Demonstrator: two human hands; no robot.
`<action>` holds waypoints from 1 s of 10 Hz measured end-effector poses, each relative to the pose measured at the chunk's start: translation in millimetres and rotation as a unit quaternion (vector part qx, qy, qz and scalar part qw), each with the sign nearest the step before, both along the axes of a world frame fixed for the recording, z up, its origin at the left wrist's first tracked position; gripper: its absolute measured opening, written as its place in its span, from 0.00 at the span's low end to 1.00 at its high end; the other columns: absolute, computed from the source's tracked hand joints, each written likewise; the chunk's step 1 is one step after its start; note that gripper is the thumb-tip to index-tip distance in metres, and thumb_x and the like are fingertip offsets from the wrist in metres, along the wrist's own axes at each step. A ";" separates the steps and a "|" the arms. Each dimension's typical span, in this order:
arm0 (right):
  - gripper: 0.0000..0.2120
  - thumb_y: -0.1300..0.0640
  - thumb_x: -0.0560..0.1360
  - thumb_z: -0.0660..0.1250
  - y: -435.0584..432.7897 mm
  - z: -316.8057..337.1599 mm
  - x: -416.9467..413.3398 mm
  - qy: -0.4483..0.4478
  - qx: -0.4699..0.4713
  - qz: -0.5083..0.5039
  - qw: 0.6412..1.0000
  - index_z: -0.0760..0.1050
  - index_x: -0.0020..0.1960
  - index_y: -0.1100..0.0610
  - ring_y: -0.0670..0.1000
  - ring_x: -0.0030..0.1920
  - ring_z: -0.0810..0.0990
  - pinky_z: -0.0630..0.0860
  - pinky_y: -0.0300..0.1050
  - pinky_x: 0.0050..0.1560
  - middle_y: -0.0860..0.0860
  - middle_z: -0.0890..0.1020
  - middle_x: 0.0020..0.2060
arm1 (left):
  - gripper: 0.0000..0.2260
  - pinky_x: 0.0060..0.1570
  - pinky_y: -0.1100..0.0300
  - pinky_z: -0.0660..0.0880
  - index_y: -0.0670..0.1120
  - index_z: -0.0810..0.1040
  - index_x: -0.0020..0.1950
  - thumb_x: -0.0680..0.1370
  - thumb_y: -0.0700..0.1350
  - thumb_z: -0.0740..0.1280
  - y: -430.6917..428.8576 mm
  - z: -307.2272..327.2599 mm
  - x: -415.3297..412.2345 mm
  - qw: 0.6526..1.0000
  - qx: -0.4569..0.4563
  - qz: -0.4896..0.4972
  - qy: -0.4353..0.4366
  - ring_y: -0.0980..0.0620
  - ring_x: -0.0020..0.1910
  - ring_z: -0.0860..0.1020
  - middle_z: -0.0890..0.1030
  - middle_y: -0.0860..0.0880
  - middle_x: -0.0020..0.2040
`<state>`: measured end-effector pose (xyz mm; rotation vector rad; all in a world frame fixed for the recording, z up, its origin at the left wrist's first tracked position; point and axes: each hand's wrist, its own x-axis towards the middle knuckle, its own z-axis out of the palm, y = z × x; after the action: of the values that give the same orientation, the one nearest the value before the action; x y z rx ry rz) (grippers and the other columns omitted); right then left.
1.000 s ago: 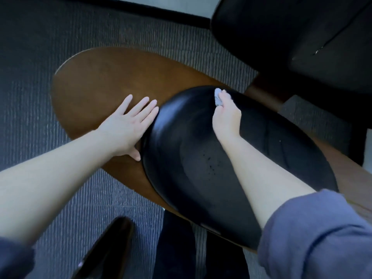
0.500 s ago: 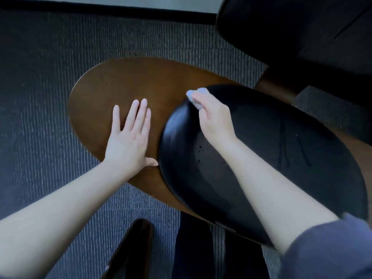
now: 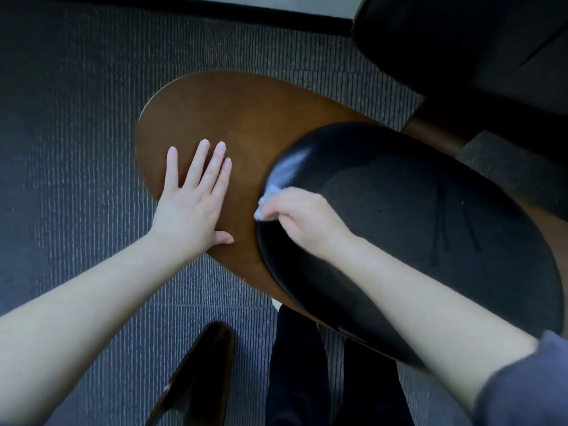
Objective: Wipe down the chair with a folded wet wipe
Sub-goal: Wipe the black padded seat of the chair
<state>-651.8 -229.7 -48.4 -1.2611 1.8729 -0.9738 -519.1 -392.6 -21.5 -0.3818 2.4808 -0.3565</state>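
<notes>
Right hand (image 3: 307, 224) pinches wipe (image 3: 266, 199) on diagonal seat (image 3: 399, 210); left hand (image 3: 187, 207) flat, fingers (image 3: 199, 161) apart.

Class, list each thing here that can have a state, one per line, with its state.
left hand: open, flat on the wooden panel.
right hand: gripping the wet wipe.
wet wipe: bunched, pressed against the black cushion's left edge.
black cushion: dark drip streaks on its right half.

You look down on dark ribbed carpet (image 3: 76, 149); a black skirting board (image 3: 246, 13) runs beneath a pale wall (image 3: 292, 0), with another black seat (image 3: 461, 41) at upper right.
</notes>
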 end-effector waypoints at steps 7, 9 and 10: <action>0.12 0.70 0.76 0.58 -12.2 4.1 10.2 0.179 -0.148 0.125 0.965 0.79 0.39 0.66 0.61 0.48 0.81 0.70 0.48 0.63 0.60 0.83 0.43 | 0.59 0.70 0.30 0.39 0.39 0.38 0.79 0.66 0.75 0.64 16.9 -2.6 10.1 1.000 0.001 0.007 -0.012 0.39 0.78 0.36 0.35 0.39 0.79; 0.18 0.62 0.78 0.56 18.0 -101.0 52.3 0.022 -0.037 0.243 0.969 0.77 0.41 0.43 0.58 0.44 0.79 0.70 0.30 0.47 0.51 0.75 0.37 | 0.59 0.70 0.30 0.41 0.39 0.40 0.79 0.66 0.75 0.65 18.1 2.8 7.3 0.999 -0.004 0.018 -0.030 0.39 0.78 0.37 0.37 0.39 0.79; 0.29 0.69 0.78 0.46 64.5 -118.0 49.0 -0.354 0.090 0.291 0.884 0.75 0.29 0.50 0.38 0.26 0.75 0.70 0.28 0.31 0.41 0.73 0.26 | 0.59 0.70 0.30 0.41 0.40 0.40 0.79 0.66 0.74 0.65 19.9 -2.6 11.3 1.000 -0.001 0.016 -0.010 0.40 0.78 0.37 0.37 0.39 0.79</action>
<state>-602.8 -165.2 -166.4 -1.0550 0.9109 -0.7535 -507.8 -372.6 -24.2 -0.4176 2.4522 -0.3482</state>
